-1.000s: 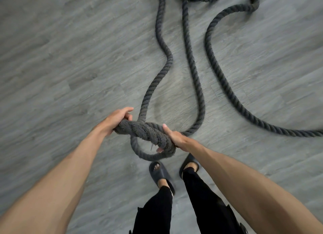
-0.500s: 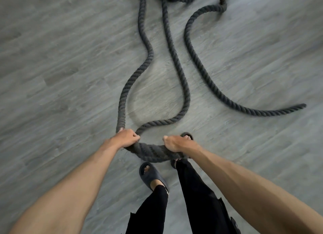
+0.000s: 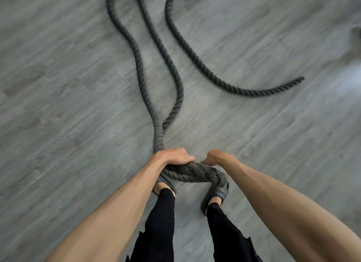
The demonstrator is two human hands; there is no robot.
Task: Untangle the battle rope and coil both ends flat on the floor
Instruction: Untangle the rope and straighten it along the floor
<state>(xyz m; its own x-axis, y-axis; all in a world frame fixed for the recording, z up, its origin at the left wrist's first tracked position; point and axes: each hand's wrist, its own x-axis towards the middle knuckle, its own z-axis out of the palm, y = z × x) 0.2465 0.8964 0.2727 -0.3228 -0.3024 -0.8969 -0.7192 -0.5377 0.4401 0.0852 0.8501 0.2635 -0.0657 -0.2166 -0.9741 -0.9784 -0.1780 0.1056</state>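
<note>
three strands of the battle rope [image 3: 158,132] run off the top edge. the right grip [image 3: 216,158] is smeared by motion, its fingers [image 3: 206,161] probably curled on the rope. the left forearm [image 3: 121,199] hides most of one sandal [image 3: 169,185].

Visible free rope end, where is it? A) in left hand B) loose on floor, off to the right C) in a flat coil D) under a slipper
B: the battle rope has its free tip lying on the floor off to the right, apart from the left hand and right hand, which are at its thick bunched part.
</note>
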